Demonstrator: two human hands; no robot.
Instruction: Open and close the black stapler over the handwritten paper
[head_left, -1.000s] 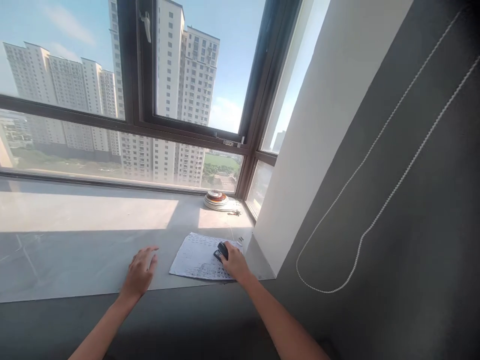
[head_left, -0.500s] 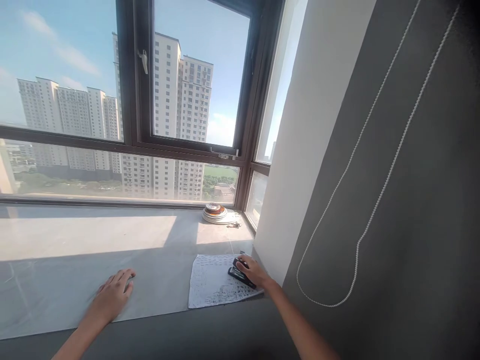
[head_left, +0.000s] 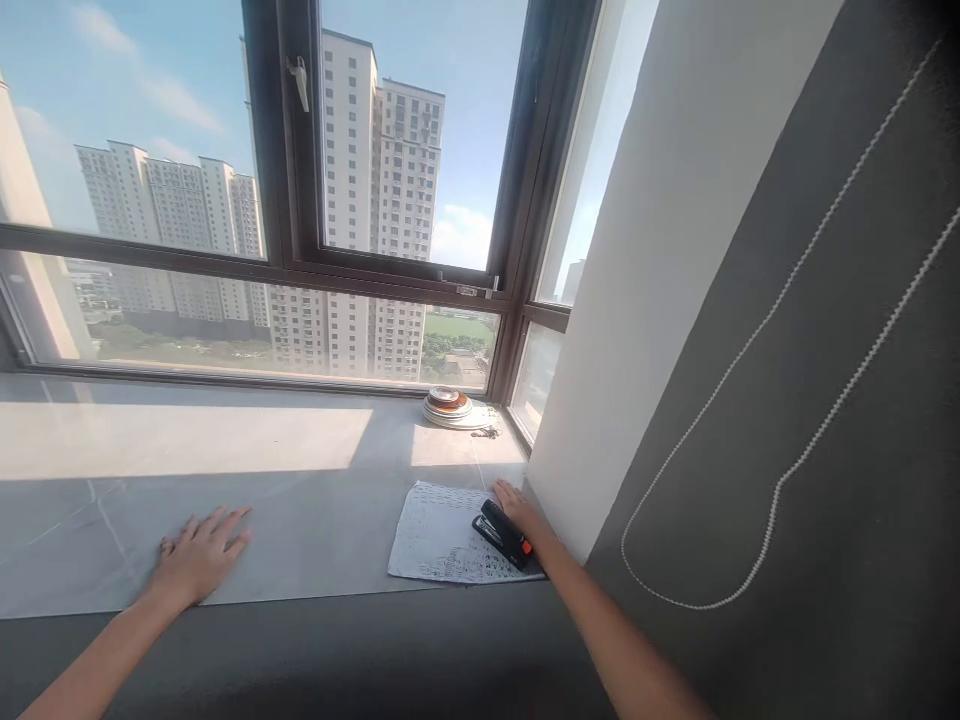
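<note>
Evidently the stapler (head_left: 505, 535) is down on the paper (head_left: 431, 535), ungripped; left hand (head_left: 197, 555) and right hand (head_left: 520, 510) look open.

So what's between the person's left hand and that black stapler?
The head view shows grey windowsill beside the left hand, then the left part of the paper up to the stapler.

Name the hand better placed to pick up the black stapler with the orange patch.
Probably the right hand: it lies close beside the stapler, while the left hand is spread over the pale grey sill, well left of the marked white paper.
</note>
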